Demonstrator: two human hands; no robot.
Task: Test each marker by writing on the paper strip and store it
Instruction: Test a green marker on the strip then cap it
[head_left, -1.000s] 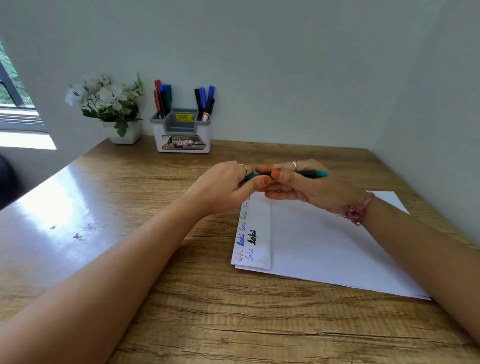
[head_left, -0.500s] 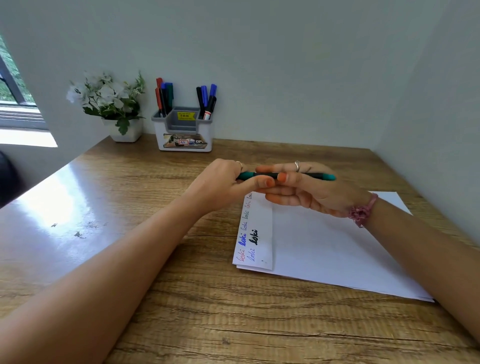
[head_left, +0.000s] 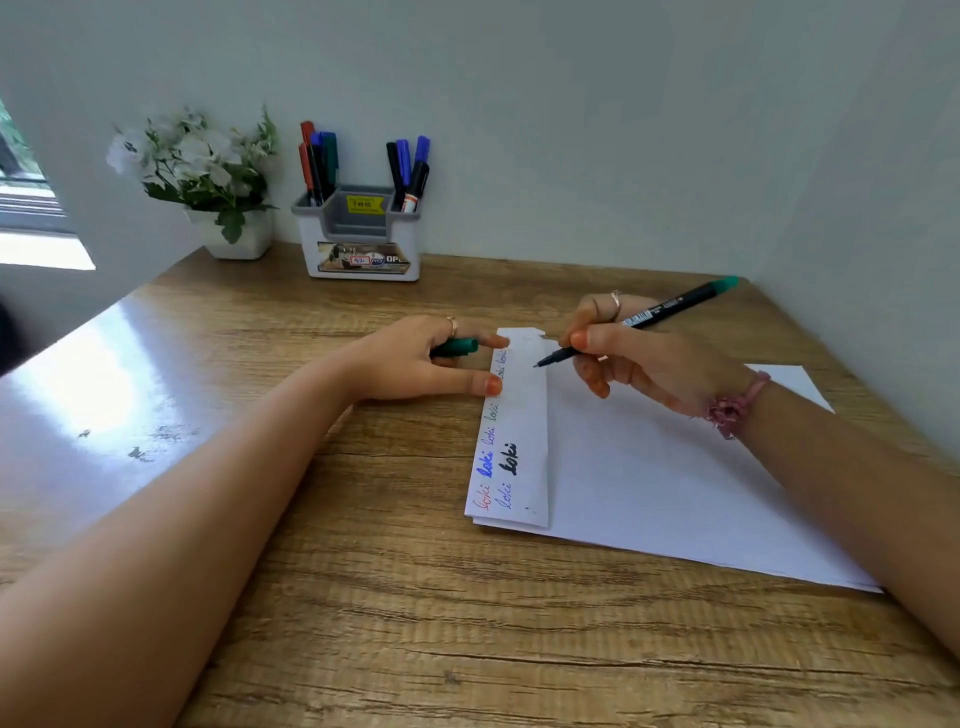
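Since before: you pulled the green cap (head_left: 457, 347) off, your left hand (head_left: 415, 364) grips it | your right hand (head_left: 639, 364) grasps the black green-ended marker (head_left: 644, 319), tip over the white paper strip (head_left: 517, 431) | strip reads "loki" repeatedly

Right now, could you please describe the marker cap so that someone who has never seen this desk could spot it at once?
Start at the long paper strip lying on the white sheets on the wooden desk. At its far left edge rests the left hand, and the cap sits between its fingers. It is short, stubby and dark green, unlike the long black marker held in the right hand.
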